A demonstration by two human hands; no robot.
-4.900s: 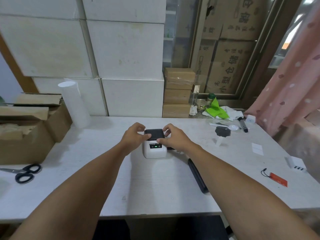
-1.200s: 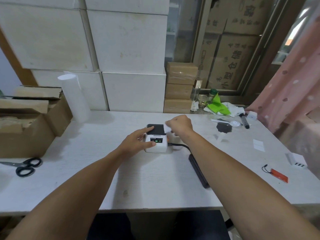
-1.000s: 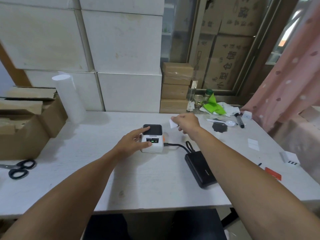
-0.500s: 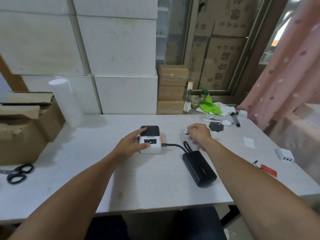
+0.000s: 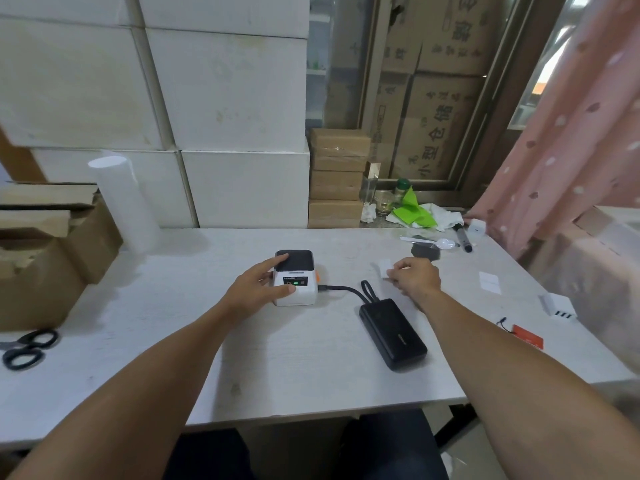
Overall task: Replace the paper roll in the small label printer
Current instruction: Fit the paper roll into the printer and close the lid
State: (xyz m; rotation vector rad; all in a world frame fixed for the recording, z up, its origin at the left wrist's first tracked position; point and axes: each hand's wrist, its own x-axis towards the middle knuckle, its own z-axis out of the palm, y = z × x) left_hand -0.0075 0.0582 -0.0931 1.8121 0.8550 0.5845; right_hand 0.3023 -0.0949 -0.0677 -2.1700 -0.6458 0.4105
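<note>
The small white label printer [image 5: 300, 292] with a black lid stands in the middle of the white table [image 5: 311, 358]. Its lid is down and a green light shows on its front. My left hand [image 5: 258, 289] grips its left side, thumb on the front, forefinger on the lid. My right hand [image 5: 414, 277] is to the printer's right, low over the table, pinching a small white label [image 5: 382, 268] between thumb and fingers.
A black power bank [image 5: 393, 332] lies right of the printer, joined to it by a black cable [image 5: 341, 289]. Scissors [image 5: 26, 348] and a cardboard box [image 5: 41, 258] are at the left, a white roll [image 5: 121, 202] behind. Loose labels [image 5: 490, 282], a red tag [image 5: 526, 336] and clutter sit at the right.
My right hand has pulled a white label away from the printer and carried it to the right and down toward the table. My left hand stays on the printer.
</note>
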